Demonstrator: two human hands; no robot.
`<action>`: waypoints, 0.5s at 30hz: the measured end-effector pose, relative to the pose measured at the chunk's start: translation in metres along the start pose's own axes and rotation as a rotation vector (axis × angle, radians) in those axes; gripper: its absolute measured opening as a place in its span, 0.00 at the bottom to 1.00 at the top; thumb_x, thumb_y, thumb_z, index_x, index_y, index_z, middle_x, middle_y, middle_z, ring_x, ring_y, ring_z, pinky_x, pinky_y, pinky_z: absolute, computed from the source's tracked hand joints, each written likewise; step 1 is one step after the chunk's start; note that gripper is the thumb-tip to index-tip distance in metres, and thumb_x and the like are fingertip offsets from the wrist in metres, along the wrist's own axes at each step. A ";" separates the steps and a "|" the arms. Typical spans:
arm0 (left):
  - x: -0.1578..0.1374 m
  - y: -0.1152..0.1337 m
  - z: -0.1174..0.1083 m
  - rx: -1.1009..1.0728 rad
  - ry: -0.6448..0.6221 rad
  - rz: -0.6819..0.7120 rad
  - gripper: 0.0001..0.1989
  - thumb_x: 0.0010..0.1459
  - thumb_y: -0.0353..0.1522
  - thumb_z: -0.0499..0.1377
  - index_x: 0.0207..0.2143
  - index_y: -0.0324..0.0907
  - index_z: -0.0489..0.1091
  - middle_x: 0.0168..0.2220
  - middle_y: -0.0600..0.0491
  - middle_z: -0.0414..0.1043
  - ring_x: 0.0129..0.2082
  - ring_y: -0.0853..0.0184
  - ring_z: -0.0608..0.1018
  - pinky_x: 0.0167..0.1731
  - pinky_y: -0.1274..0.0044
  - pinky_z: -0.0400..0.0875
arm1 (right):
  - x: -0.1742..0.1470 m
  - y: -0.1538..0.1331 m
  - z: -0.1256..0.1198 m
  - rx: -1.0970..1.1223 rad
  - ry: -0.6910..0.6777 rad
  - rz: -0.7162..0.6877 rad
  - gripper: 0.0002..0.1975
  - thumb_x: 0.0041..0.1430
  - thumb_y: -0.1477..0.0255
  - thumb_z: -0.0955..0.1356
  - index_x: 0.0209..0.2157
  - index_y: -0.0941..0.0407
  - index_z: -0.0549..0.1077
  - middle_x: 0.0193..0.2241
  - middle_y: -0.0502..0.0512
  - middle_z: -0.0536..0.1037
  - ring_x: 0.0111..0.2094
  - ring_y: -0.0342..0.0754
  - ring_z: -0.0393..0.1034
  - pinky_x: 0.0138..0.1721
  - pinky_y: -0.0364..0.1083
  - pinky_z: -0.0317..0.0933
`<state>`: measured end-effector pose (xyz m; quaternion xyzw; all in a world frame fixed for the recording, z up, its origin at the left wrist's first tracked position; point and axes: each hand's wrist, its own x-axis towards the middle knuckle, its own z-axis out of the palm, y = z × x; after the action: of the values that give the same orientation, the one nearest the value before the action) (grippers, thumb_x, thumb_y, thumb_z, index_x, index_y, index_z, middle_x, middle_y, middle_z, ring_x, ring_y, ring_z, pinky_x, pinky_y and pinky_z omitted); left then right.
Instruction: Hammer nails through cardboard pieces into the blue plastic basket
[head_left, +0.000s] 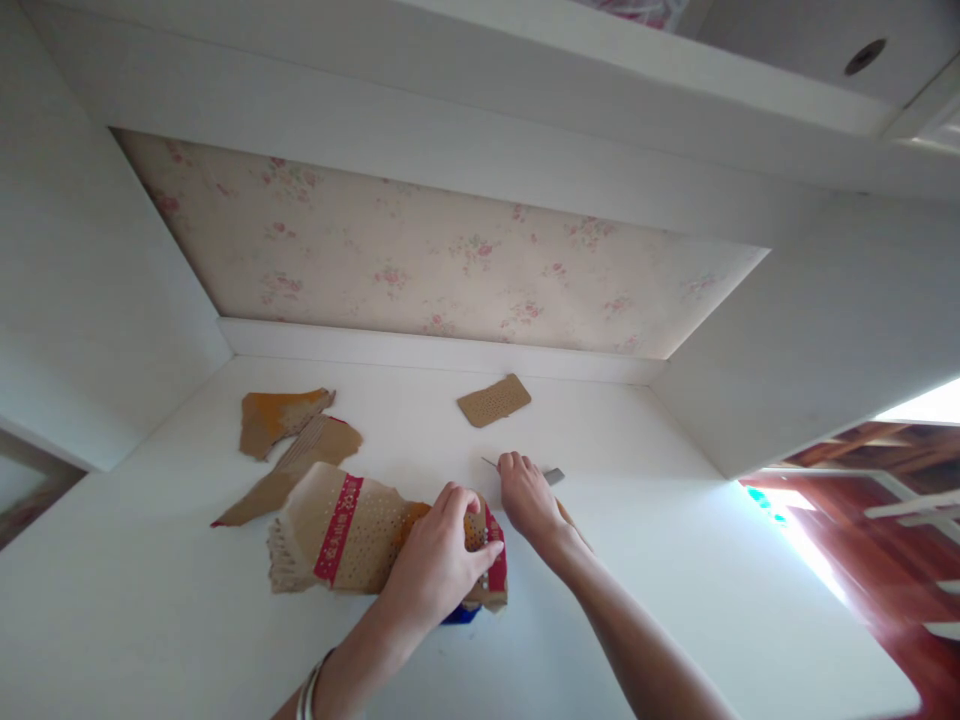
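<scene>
A brown strip of cardboard (367, 525) full of small punched holes lies before me, with red tape bands bearing white characters and an orange patch. Its left end is ragged and layered. My left hand (442, 545) is curled over its right part, gripping it, with thumb and index finger bent around an orange area. Just right of the strip, my right hand (525, 490) is closed in a pinch over the white surface. A thin pointed tool (489, 462) sticks out left of its fingers. Beside its knuckles lies a flat grey piece (554, 476), partly covered by the hand.
A small perforated cardboard rectangle (495, 400) lies farther back. Torn cardboard scraps (281, 415) lie at the left. Something blue (461, 614) shows under the strip. White side panels and a flowered back wall (450, 255) enclose the white surface (675, 580); a shelf (525, 70) overhangs it.
</scene>
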<state>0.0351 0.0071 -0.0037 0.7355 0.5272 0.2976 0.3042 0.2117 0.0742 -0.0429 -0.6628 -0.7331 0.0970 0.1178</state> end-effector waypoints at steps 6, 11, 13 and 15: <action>0.001 0.000 0.001 0.008 0.025 0.011 0.17 0.52 0.32 0.64 0.35 0.46 0.56 0.36 0.57 0.66 0.31 0.65 0.73 0.33 0.73 0.64 | -0.036 0.001 -0.025 0.379 0.068 0.044 0.15 0.71 0.70 0.54 0.52 0.57 0.66 0.35 0.57 0.79 0.35 0.50 0.74 0.38 0.48 0.68; 0.000 -0.001 0.001 0.001 0.044 0.009 0.16 0.52 0.32 0.64 0.35 0.46 0.57 0.34 0.58 0.66 0.30 0.66 0.73 0.31 0.74 0.63 | -0.070 -0.006 -0.037 0.723 -0.017 -0.004 0.14 0.68 0.62 0.62 0.49 0.55 0.68 0.41 0.57 0.81 0.38 0.48 0.77 0.38 0.45 0.71; 0.000 0.000 0.001 0.006 0.047 0.012 0.15 0.51 0.33 0.64 0.35 0.46 0.58 0.34 0.57 0.67 0.30 0.66 0.73 0.30 0.74 0.62 | -0.075 -0.009 -0.040 0.868 0.006 -0.004 0.13 0.66 0.62 0.65 0.46 0.54 0.72 0.36 0.55 0.81 0.33 0.47 0.76 0.34 0.45 0.71; -0.001 0.000 0.000 0.007 0.052 0.012 0.15 0.51 0.33 0.64 0.35 0.46 0.58 0.34 0.57 0.67 0.30 0.66 0.73 0.30 0.75 0.62 | -0.075 -0.013 -0.042 0.916 0.060 -0.002 0.11 0.64 0.62 0.67 0.40 0.53 0.76 0.31 0.52 0.79 0.28 0.46 0.73 0.31 0.45 0.69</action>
<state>0.0348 0.0065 -0.0041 0.7318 0.5313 0.3167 0.2861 0.2186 -0.0021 -0.0023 -0.5441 -0.6115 0.3920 0.4199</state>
